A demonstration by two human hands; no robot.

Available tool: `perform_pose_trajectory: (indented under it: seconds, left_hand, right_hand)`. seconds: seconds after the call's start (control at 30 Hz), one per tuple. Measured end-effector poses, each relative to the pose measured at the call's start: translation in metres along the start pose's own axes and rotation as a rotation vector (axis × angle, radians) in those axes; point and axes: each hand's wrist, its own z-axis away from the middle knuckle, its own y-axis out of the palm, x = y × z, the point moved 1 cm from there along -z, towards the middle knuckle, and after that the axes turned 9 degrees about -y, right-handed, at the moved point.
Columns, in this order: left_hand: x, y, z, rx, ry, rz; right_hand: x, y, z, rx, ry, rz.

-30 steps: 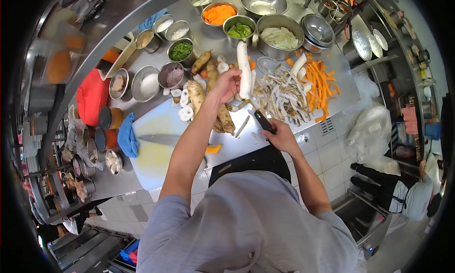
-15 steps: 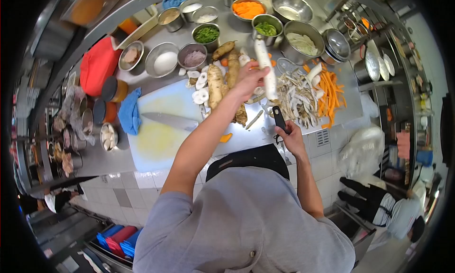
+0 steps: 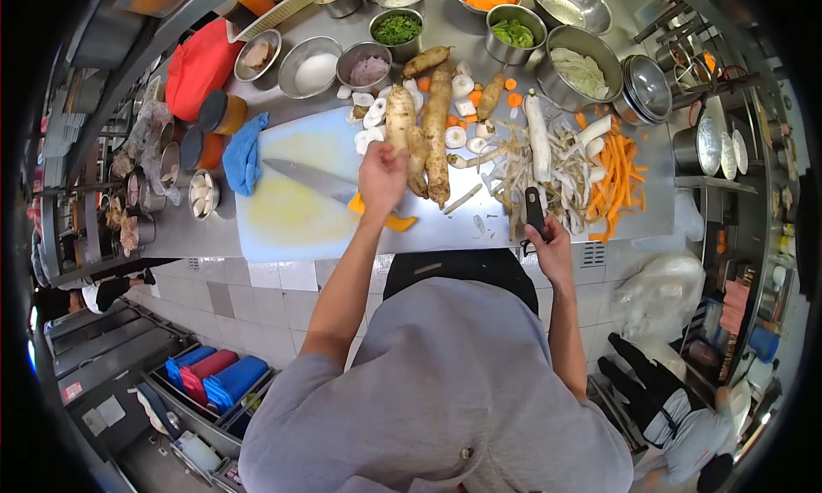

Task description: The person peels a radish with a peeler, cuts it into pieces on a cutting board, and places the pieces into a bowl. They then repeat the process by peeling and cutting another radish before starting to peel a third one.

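My left hand (image 3: 383,181) is at the lower left side of a long brown-skinned lotus root (image 3: 399,121). Its fingers are curled against the root's edge. A second unpeeled root (image 3: 438,125) lies alongside. Beneath my left wrist is the yellow handle (image 3: 400,224) of a knife (image 3: 310,178), whose blade rests on the cutting board (image 3: 282,215). My right hand (image 3: 552,240) is closed around a black-handled peeler (image 3: 534,209) at the table's front edge. Just above the peeler, a peeled white root (image 3: 538,133) lies on a heap of peelings (image 3: 561,181).
Orange carrot peelings (image 3: 615,181) lie at the right. White root pieces (image 3: 373,116) and carrot chunks (image 3: 463,108) are behind the roots. Metal bowls (image 3: 310,68) line the back. A blue cloth (image 3: 246,155) touches the board's left side. Another person (image 3: 685,416) is at lower right.
My left hand has let go of the peeled white root, now lying on the peelings, and has moved left to a brown root. My right hand keeps the peeler. The camera view has shifted.
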Motion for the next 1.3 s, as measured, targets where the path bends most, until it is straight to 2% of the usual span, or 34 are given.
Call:
perform_pose_trajectory:
  seconds: [0.13, 0.23, 0.43, 0.53, 0.63, 0.73, 0.77, 0.9, 1.0, 1.13, 1.17, 1.3]
  left_hand:
    - [0.009, 0.000, 0.017, 0.055, -0.069, -0.146]
    - [-0.007, 0.014, 0.031, -0.090, 0.136, -0.391]
    - [-0.003, 0.020, 0.022, -0.025, 0.107, -0.317]
    - [-0.002, 0.015, 0.023, 0.141, -0.102, -0.151]
    - [0.002, 0.010, 0.024, 0.360, -0.261, 0.608]
    - [-0.026, 0.009, 0.033, 0.539, -0.321, 1.146]
    - [-0.042, 0.007, 0.038, 0.625, -0.301, 1.144]
    - [-0.072, 0.019, 0.044, 0.714, -0.429, 1.223]
    - [-0.086, 0.035, 0.046, 0.741, -0.574, 1.278]
    - [-0.108, 0.059, 0.052, 0.787, -0.574, 1.330]
    - [-0.117, 0.062, 0.058, 0.702, -0.625, 1.303]
    - [-0.126, 0.070, 0.063, 0.794, -0.539, 1.312]
  right_hand:
    - [-0.006, -0.008, -0.016, 0.069, -0.026, 0.002]
    - [-0.003, -0.012, -0.035, 0.126, -0.064, 0.022]
    - [0.007, -0.017, -0.059, 0.229, -0.126, -0.056]
    - [0.005, -0.023, -0.064, 0.272, -0.091, -0.173]
    - [0.000, -0.028, -0.061, 0.218, 0.111, -0.592]
    - [0.010, -0.032, -0.059, 0.196, 0.109, -0.809]
    - [0.017, -0.033, -0.060, 0.223, 0.079, -0.837]
    - [0.055, -0.035, -0.062, 0.271, -0.037, -0.912]
    - [0.071, -0.025, -0.066, 0.185, -0.261, -0.806]
    - [0.109, -0.010, -0.064, 0.137, -0.378, -0.786]
    - [0.112, -0.006, -0.064, 0.148, -0.417, -0.789]
    - [0.125, 0.003, -0.063, 0.157, -0.489, -0.754]
